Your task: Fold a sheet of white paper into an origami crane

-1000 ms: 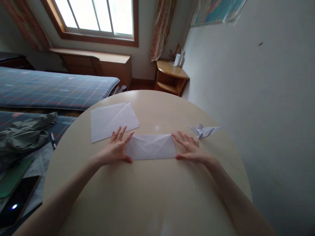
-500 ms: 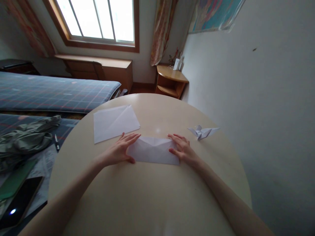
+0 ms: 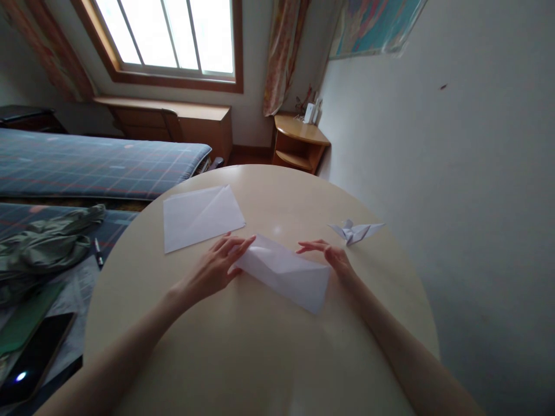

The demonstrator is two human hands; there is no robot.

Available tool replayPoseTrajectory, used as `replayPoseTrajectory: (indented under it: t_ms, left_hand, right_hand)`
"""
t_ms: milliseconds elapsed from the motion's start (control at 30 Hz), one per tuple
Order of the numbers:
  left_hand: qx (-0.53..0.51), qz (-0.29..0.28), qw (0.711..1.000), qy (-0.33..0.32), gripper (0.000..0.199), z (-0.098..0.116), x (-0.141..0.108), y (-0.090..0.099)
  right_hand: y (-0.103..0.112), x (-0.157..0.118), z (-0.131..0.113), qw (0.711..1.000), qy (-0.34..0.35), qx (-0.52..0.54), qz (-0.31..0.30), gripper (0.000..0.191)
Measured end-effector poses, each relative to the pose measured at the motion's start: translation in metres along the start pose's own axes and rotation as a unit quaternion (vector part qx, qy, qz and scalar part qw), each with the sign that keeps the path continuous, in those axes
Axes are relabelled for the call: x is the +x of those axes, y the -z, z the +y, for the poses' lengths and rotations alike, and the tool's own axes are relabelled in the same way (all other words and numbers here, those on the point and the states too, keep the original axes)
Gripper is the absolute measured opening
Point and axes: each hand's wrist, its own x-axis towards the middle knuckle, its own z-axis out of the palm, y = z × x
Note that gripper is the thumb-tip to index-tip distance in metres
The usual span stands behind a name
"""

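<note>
A folded strip of white paper [image 3: 284, 271] lies at a slant in front of me, its right end nearer to me than its left. Its left end is pinched between the thumb and fingers of my left hand [image 3: 223, 259]. My right hand [image 3: 329, 257] hovers at the upper right edge of the strip with the fingers stretched out; whether it touches the paper I cannot tell. Beyond that hand stands a folded white paper crane [image 3: 353, 232]. Several white paper sheets [image 3: 202, 216] are stacked at the back left, close to my left hand.
The round cream table [image 3: 269, 358] holds all the paper. Left of it, a plaid bed [image 3: 95, 164] carries a grey-green cloth [image 3: 47, 240], a pen [image 3: 99, 252] and a phone [image 3: 39, 352] with its light on. A white wall [image 3: 485, 219] rises on the right.
The paper strip has turned clockwise, its right end swinging toward me. My right hand has let go of that end; the left has kept hold of the other.
</note>
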Motion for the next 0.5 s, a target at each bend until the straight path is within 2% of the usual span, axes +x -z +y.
replayPoseTrajectory:
  t_ms: [100, 167, 233, 267, 367, 500]
  left_hand:
    - [0.009, 0.011, 1.000, 0.001, 0.069, 0.007, -0.001, -0.003]
    - [-0.010, 0.008, 1.000, -0.007, 0.063, 0.012, -0.002, -0.001]
    - [-0.044, 0.000, 0.999, -0.016, 0.068, 0.016, -0.002, 0.003]
    - [-0.063, -0.001, 0.998, -0.020, 0.071, 0.017, -0.002, 0.006]
    - [-0.119, 0.027, 0.992, -0.042, 0.063, 0.020, -0.003, 0.013]
    - [-0.173, 0.079, 0.978, -0.084, 0.062, 0.022, -0.004, 0.019]
  right_hand:
    - [0.003, -0.002, -0.001, 0.994, -0.035, 0.067, -0.080, 0.085]
    - [0.004, -0.002, -0.001, 0.985, -0.048, 0.083, -0.145, 0.087]
    - [0.005, -0.001, -0.001, 0.980, -0.032, 0.057, -0.191, 0.086]
    - [0.005, 0.000, -0.001, 0.978, -0.017, 0.027, -0.206, 0.085]
    - [0.004, 0.002, -0.003, 0.962, 0.018, -0.132, -0.238, 0.071]
    - [0.000, 0.001, -0.008, 0.908, 0.056, -0.349, -0.224, 0.042]
